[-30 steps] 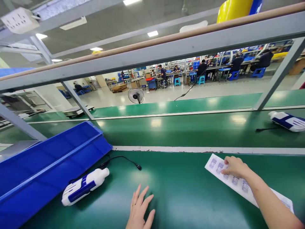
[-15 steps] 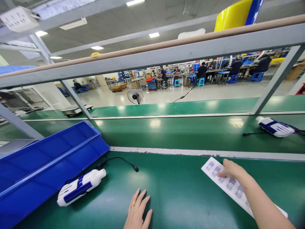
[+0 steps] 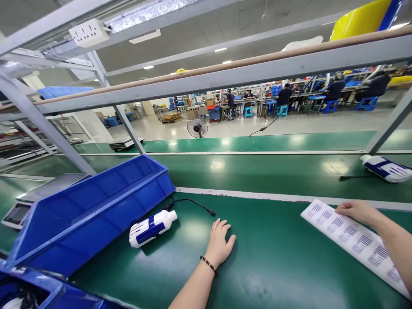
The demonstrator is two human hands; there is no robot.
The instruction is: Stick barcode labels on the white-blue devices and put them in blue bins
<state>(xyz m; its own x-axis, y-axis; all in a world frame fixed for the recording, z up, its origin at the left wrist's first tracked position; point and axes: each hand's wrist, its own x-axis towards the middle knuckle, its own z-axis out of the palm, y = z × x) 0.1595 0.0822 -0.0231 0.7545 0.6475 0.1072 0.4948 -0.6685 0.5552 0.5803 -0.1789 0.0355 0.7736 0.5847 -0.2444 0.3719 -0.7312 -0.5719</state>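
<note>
My left hand (image 3: 220,242) rests palm down on the green work surface (image 3: 264,249), fingers stretched out and holding nothing. A beaded bracelet (image 3: 208,264) circles that wrist. To its left lies a white-and-blue bottle-shaped device (image 3: 151,229), whose black cable (image 3: 193,201) ends in a connector near the fingertips. At the right, my right hand (image 3: 358,212) pinches the upper edge of a white sheet of barcode labels (image 3: 349,236). The sheet slants toward the lower right, and my forearm covers part of it.
A long blue bin (image 3: 96,214) stands at the left, with another blue bin (image 3: 58,287) below it. Behind it is a scale (image 3: 19,214). A second white-and-blue device (image 3: 386,168) lies on the belt at the far right. A metal rail (image 3: 225,79) crosses above; people sit farther off.
The view has swung left, showing more of the bins and scale. My left hand has reached forward, closer to the cable connector. My right hand has shifted along the label sheet's upper edge.
</note>
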